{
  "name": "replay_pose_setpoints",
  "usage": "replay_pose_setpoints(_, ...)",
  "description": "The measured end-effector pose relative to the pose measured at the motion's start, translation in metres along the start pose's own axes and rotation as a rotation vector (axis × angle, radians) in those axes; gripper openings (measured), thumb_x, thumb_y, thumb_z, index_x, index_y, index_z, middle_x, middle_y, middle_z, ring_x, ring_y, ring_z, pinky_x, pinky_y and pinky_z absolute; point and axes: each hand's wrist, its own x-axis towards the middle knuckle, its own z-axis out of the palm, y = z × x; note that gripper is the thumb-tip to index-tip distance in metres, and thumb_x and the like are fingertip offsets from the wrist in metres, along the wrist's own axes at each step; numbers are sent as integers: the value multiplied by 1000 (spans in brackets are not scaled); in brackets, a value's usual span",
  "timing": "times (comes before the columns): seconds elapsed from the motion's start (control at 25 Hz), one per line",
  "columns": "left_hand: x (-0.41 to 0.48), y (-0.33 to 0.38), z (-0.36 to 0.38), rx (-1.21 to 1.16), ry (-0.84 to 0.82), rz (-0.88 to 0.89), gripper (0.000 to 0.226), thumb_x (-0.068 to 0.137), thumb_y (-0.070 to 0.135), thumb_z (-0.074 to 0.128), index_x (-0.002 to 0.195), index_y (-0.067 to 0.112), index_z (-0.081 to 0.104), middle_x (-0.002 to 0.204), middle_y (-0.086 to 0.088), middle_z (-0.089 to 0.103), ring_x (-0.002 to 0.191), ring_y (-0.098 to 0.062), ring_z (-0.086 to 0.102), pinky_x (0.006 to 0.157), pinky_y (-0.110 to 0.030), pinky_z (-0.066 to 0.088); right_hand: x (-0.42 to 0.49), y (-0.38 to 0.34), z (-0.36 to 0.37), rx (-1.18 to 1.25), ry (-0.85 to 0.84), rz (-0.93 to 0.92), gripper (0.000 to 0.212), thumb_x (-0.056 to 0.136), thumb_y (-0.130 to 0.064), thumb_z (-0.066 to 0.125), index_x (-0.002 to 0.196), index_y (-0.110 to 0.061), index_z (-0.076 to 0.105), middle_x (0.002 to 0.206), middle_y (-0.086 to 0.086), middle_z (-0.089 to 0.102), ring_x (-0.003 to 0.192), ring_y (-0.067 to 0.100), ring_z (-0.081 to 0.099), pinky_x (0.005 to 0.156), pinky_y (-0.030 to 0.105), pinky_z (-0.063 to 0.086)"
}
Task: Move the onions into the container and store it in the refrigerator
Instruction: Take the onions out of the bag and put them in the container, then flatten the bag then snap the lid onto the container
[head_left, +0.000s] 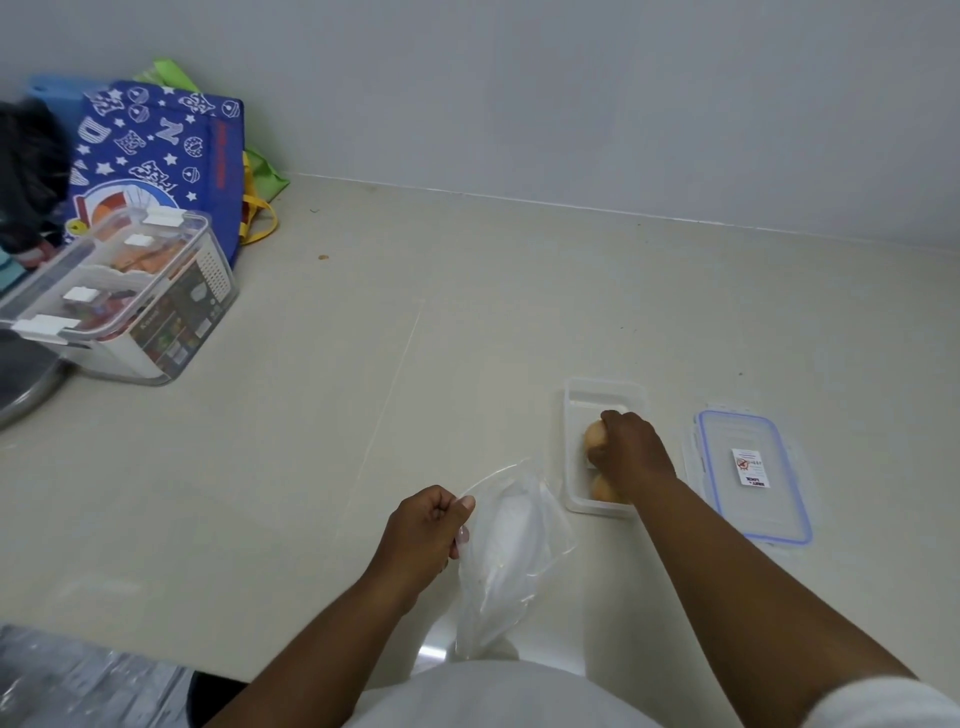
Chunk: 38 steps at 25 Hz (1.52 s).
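Note:
A small clear rectangular container (602, 395) stands open on the pale counter, right of centre. My right hand (628, 452) is inside it, fingers closed around a tan onion (594, 435). A second onion (602, 489) lies in the container's near end, partly hidden by my wrist. My left hand (426, 525) pinches the rim of a clear plastic bag (504, 561) that hangs just left of the container. The container's lid (753, 478), clear with a blue seal and a white sticker, lies flat to the right.
At the back left stand a larger clear lidded box (124, 301) holding packets and a blue patterned tote bag (161, 150) with green and yellow bags behind. A round metal object (21, 384) sits at the left edge. A white wall (571, 93) borders the counter.

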Motion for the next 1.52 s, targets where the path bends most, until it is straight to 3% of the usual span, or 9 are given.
replay_pose_setpoints(0.12,2,-1,-1,-1,6,5,31,87,32,62,66,10,57,59,-1,67,45,-12,52,50,-28,42,-14,-3,-5,13,91,-69,62,85,-30,65,141,-14,43,146,12,44,133,32,38,103,41,42)
replay_pose_setpoints(0.32,6,-8,-11,-20,80,-15,33,89,32,61,66,10,57,54,3,63,46,-11,52,49,-29,44,-100,-6,14,311,492,-457,30,85,-22,67,114,-17,62,108,3,65,102,22,58,83,37,52)
replay_pose_setpoints(0.48,8,-15,-18,-84,131,-95,32,91,34,57,77,6,61,74,-5,71,59,-17,62,53,-30,52,-151,-22,59,222,195,-663,50,95,-50,46,139,-28,47,144,-2,51,136,16,41,113,28,31)
replay_pose_setpoints(0.68,2,-26,-40,-14,39,-142,46,71,64,66,98,27,65,92,6,74,84,-15,71,70,-36,59,-137,-63,89,-88,41,-679,62,93,-63,31,148,-34,33,160,3,24,149,32,12,116,47,22)
replay_pose_setpoints(0.8,5,-47,-60,102,58,-139,38,74,32,76,109,23,65,97,-6,73,88,-23,71,83,-46,59,-131,-81,99,-168,1,-709,63,95,-62,27,147,-28,37,159,7,27,148,36,15,116,54,24)
replay_pose_setpoints(0.92,8,-70,-73,318,157,-153,33,82,20,67,115,16,65,97,-5,71,94,-24,67,90,-37,52,-133,-88,106,-114,2,-737,67,96,-62,26,151,-23,28,162,5,14,150,28,3,120,49,16)
replay_pose_setpoints(1.08,-9,-95,-79,714,274,274,59,79,21,71,133,11,50,127,-9,58,116,-27,54,97,-38,46,-150,-82,118,-54,39,-589,77,94,-64,29,150,-11,27,161,9,13,149,27,5,120,44,14)
replay_pose_setpoints(1.2,-12,-112,-80,1064,126,678,62,81,28,68,137,9,49,146,-11,49,137,-32,42,110,-41,31,-158,-81,130,-130,-34,-554,80,94,-65,25,151,-8,23,162,12,11,149,28,5,120,49,14)
replay_pose_setpoints(1.52,47,-103,-103,1297,-100,512,68,95,46,40,149,9,26,162,-8,14,149,-34,11,118,-57,11,-108,-114,118,-302,-104,-477,83,92,-63,22,153,-8,10,164,11,1,151,26,-3,120,51,0)
